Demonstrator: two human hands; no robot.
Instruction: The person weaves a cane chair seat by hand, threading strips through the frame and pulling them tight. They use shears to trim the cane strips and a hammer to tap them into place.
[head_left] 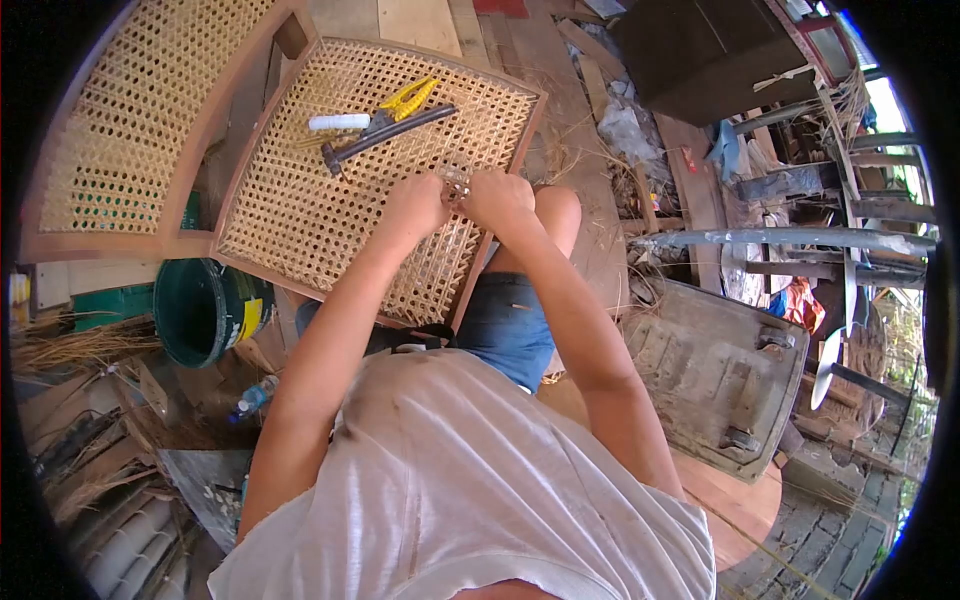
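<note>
Close together over the woven cane seat (pixel 300 190) of a wooden chair, my left hand (pixel 418 207) and my right hand (pixel 497 202) are both closed. Between their fingers is a small, shiny, partly see-through item (pixel 457 184), too small to name. Farther up the seat lie pliers with yellow handles (pixel 410 98), a dark hammer (pixel 400 132) and a white cylinder (pixel 340 122). The cane chair back (pixel 150 110) rises at the left.
A dark green bucket (pixel 190 315) stands left of the seat, near a plastic bottle (pixel 253 398). On the right are a worn grey board with casters (pixel 690 370), a metal pole (pixel 780 238) and a dark cabinet (pixel 700 60). Fibre scraps litter the plank floor (pixel 575 200).
</note>
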